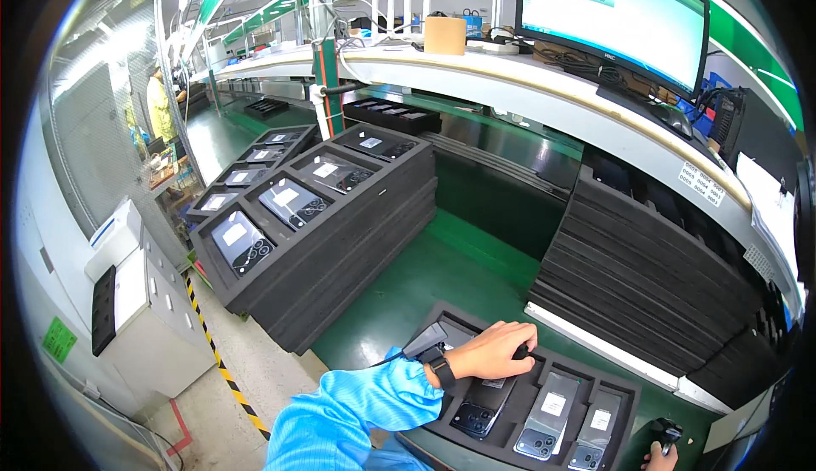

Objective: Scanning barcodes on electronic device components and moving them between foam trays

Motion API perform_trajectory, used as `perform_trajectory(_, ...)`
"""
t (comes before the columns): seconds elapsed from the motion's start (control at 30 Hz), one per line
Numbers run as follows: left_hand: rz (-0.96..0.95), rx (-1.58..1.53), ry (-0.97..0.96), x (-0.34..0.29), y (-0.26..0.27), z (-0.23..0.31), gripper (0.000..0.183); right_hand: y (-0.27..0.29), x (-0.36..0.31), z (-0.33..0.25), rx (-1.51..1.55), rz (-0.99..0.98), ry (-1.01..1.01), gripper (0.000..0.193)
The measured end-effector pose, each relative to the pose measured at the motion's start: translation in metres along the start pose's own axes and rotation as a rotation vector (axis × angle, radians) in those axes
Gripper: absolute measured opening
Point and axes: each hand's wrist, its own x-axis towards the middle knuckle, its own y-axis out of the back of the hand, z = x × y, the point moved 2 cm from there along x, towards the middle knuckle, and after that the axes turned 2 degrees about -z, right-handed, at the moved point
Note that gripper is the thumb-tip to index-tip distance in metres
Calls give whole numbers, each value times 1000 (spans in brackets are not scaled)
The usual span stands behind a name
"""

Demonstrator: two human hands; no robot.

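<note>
My left hand (497,349), in a blue sleeve with a black wrist strap (442,372), is over the upper part of a black foam tray (586,367). Its fingers curl closed around something dark, mostly hidden by the hand. In the tray's slots lie several smartphones with white labels: a dark phone (478,411) below my hand, a silver-blue phone (546,416) and another pale phone (597,428) to its right. At the lower right edge, my right hand (661,456) grips a black handheld scanner (666,430), partly cut off by the picture's rim.
A tall stack of foam trays (340,250) with phones on top stands left on the green bench (399,288). More stacked trays (646,267) fill the right, under a shelf (510,71) holding a monitor (612,20) and a tape roll (444,36). A white cabinet (157,309) stands far left.
</note>
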Motion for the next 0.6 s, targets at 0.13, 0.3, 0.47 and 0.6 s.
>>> perform_trajectory(0.13, 17, -11, -7, 0, 0, 1, 25, -1, 0, 4, 9, 7, -13, 30)
perform_trajectory(0.3, 4, -3, -1, 0, -2, -1, 24, 0, 5, 11, 45, 28, 16, 28)
perform_trajectory(0.47, -3, -10, 6, 3, 0, -2, 25, -4, -8, -5, -28, 216, 262, 36)
perform_trajectory(0.6, 13, -30, 5, 3, 2, -3, 25, 14, -15, -6, -37, 518, 453, 55)
